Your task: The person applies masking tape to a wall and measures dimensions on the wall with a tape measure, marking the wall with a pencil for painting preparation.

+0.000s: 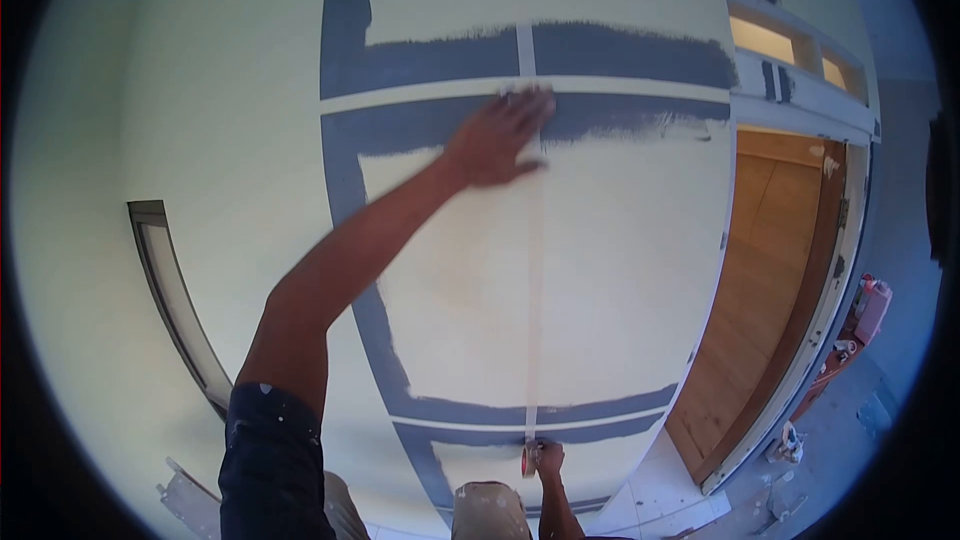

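Note:
My left hand [498, 138] reaches high with its fingers stretched out against the wall, its thumb spread. It lies where a dark grey painted band [640, 112] meets a vertical strip of masking tape [536, 270]. Down the cream wall panel [450, 270] the strip runs from under that hand to a roll of tape [529, 457]. My right hand [549, 456] grips this roll low on the wall, just below a pale horizontal strip [600, 420]. The fingertips of my left hand are slightly blurred.
On the right is a doorway [765, 290] with a wooden frame. Beyond it, a pink container [873, 308] and a crumpled bag [790, 443] stand near the floor. A dark-framed panel [178, 300] is at the left wall. My knee [487, 512] shows at the bottom.

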`<control>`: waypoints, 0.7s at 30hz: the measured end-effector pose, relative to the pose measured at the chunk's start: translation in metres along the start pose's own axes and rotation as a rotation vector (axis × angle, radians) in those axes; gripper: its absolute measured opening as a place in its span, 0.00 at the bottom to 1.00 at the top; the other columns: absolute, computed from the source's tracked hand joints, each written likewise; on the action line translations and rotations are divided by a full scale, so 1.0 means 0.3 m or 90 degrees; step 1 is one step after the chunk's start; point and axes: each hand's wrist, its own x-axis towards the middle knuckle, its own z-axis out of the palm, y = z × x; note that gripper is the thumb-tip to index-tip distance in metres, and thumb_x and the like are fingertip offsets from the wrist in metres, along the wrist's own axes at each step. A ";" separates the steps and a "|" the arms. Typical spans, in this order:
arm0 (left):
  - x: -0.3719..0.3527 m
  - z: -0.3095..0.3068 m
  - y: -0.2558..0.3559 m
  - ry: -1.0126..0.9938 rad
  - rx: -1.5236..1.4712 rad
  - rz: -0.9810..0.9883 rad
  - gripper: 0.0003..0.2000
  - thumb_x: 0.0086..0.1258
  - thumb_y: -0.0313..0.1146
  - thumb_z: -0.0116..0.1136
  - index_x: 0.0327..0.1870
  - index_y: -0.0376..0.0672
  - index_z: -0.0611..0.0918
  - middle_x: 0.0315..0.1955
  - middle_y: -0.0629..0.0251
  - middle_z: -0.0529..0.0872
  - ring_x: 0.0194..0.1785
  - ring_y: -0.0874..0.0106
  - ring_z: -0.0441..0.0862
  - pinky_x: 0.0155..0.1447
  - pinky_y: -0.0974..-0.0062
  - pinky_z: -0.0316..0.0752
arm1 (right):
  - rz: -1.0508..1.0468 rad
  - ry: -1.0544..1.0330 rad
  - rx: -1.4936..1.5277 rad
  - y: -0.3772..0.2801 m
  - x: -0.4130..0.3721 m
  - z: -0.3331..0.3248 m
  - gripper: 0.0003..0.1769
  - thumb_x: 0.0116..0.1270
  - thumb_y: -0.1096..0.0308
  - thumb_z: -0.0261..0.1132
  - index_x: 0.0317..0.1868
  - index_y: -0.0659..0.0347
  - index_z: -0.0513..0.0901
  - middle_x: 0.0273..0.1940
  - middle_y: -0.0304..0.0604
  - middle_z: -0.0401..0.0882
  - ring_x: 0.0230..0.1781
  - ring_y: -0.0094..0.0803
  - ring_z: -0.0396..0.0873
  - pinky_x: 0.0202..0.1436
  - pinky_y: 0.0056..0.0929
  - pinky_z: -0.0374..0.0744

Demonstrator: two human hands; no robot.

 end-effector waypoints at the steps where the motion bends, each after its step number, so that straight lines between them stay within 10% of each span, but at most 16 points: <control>1: 0.044 -0.020 -0.025 -0.004 0.051 -0.011 0.38 0.70 0.56 0.49 0.73 0.39 0.57 0.74 0.55 0.56 0.77 0.61 0.52 0.78 0.58 0.47 | 0.016 0.010 0.006 -0.039 -0.017 -0.007 0.19 0.56 0.47 0.69 0.35 0.54 0.89 0.27 0.48 0.85 0.29 0.43 0.86 0.37 0.37 0.82; 10: 0.300 -0.045 -0.326 0.057 0.186 -0.058 0.33 0.75 0.55 0.37 0.73 0.39 0.57 0.74 0.55 0.55 0.77 0.59 0.50 0.78 0.60 0.45 | 0.034 0.005 0.067 -0.014 -0.028 0.018 0.17 0.60 0.52 0.68 0.31 0.59 0.88 0.22 0.43 0.85 0.24 0.35 0.85 0.32 0.32 0.81; 15: 0.104 0.015 -0.103 0.074 0.063 -0.049 0.35 0.73 0.51 0.46 0.73 0.37 0.55 0.74 0.50 0.53 0.77 0.56 0.49 0.78 0.58 0.45 | 0.076 0.000 0.056 -0.051 -0.029 0.009 0.15 0.59 0.53 0.68 0.34 0.56 0.88 0.25 0.44 0.86 0.28 0.42 0.85 0.35 0.37 0.81; 21: -0.424 0.106 0.437 -0.249 -0.240 0.066 0.43 0.63 0.52 0.59 0.73 0.35 0.56 0.73 0.51 0.55 0.77 0.57 0.51 0.77 0.59 0.47 | 0.112 0.026 0.047 -0.092 -0.048 0.008 0.18 0.61 0.49 0.67 0.34 0.56 0.88 0.24 0.44 0.85 0.28 0.44 0.85 0.35 0.41 0.81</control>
